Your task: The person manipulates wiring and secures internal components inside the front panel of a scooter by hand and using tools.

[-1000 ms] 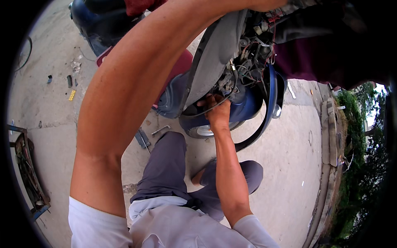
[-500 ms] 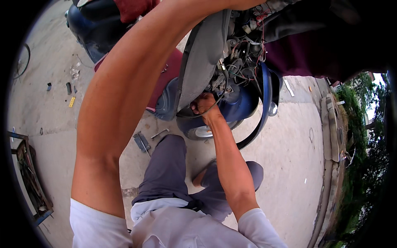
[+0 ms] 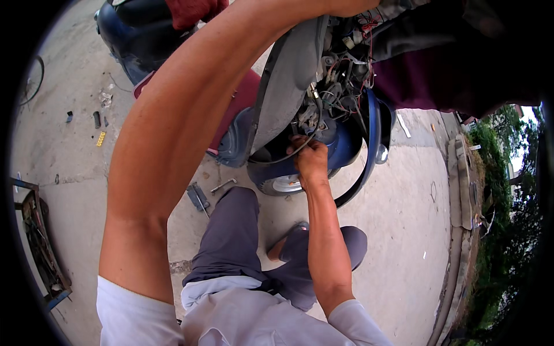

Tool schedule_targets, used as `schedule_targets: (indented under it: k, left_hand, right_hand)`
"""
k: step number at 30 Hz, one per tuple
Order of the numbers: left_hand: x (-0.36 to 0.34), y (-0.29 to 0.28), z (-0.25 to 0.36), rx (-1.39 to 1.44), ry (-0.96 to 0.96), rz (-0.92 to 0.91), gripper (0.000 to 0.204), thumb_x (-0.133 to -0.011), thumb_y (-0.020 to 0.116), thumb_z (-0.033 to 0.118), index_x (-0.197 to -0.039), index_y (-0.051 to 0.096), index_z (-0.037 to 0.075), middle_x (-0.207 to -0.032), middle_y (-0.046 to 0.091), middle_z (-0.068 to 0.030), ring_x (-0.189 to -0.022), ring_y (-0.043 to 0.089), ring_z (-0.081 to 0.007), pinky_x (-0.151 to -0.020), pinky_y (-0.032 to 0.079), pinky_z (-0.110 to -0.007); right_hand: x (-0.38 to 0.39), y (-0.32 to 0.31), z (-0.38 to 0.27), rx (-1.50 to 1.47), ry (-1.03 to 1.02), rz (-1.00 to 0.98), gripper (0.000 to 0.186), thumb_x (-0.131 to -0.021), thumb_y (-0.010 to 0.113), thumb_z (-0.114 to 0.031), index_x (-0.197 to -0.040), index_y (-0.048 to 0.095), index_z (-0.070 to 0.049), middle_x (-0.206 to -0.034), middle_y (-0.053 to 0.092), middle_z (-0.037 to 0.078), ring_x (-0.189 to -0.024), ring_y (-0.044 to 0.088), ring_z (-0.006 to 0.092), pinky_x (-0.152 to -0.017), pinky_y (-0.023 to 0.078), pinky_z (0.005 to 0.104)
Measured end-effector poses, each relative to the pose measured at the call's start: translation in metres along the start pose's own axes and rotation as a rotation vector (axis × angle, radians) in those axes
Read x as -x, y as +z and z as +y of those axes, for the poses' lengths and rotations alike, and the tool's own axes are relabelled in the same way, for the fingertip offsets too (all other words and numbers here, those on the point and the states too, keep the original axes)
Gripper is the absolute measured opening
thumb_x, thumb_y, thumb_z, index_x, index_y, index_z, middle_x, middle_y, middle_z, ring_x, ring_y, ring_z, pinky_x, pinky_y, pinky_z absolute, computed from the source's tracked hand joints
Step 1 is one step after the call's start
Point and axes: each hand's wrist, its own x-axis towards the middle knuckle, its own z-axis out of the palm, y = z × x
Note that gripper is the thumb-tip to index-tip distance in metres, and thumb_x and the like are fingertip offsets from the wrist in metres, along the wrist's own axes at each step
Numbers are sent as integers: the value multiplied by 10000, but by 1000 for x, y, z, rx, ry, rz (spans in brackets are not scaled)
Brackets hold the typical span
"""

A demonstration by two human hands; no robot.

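Note:
My left arm reaches up across the view, and only the back part of my left hand (image 3: 353,6) shows at the top edge; its fingers are out of sight. Below, my right hand (image 3: 312,157) is closed, with its curled fingers at a thin black cable (image 3: 318,118) that loops down from the wiring. This is at the opened front of a dark blue scooter, just above its front fender (image 3: 345,143). A grey panel (image 3: 287,81) stands left of the exposed tangle of wires (image 3: 345,75). The fingertips are partly hidden inside the dark gap.
A wrench (image 3: 224,185) and a grey tool piece (image 3: 198,197) lie on the concrete by my knee. A second dark blue scooter (image 3: 135,43) stands at the upper left. A metal frame (image 3: 43,248) is at the left edge, and a low kerb (image 3: 460,190) runs along the right.
My right hand has shifted to the right, from the grey panel's lower edge to the black cable. The left arm has moved only slightly.

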Motion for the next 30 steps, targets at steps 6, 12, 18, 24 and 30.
schedule_targets:
  k: [6,12,18,24,30]
  left_hand:
    - [3,-8,-3,20,45,-52,316,-840,529,150,-1008,752,2,-1092,736,-243,-1119,673,-377,-1081,442,-436]
    - [11,-6,4,30,5,68,313,-835,532,145,-1005,753,3,-1088,739,-239,-1113,677,-381,-1094,434,-433]
    - [2,-6,-3,106,39,-73,334,-833,526,138,-1041,742,-9,-1112,730,-252,-1164,656,-387,-1137,409,-440]
    - [7,-8,-1,77,45,-16,349,-850,516,158,-1066,735,-9,-1123,723,-255,-1189,624,-433,-1126,417,-461]
    - [4,-20,10,81,-65,-72,335,-889,541,205,-1070,715,-16,-1060,705,-295,-1068,660,-449,-977,498,-503]
  right_hand:
    - [3,12,3,49,-127,84,220,-981,600,-105,-929,738,58,-737,721,73,-643,637,138,-640,486,297]
    - [-13,2,7,340,-237,105,227,-958,616,-132,-959,719,70,-681,716,114,-604,673,188,-605,507,314]
    - [-6,20,-1,-13,101,-39,262,-981,563,-130,-1070,676,89,-715,723,148,-467,522,152,-420,361,290]
    - [-15,32,9,-71,120,-107,256,-945,536,-70,-1093,669,91,-792,731,170,-521,608,179,-430,430,297]
    - [-41,43,18,-99,299,-185,232,-943,498,-1,-1070,668,93,-773,709,164,-528,630,182,-382,420,315]
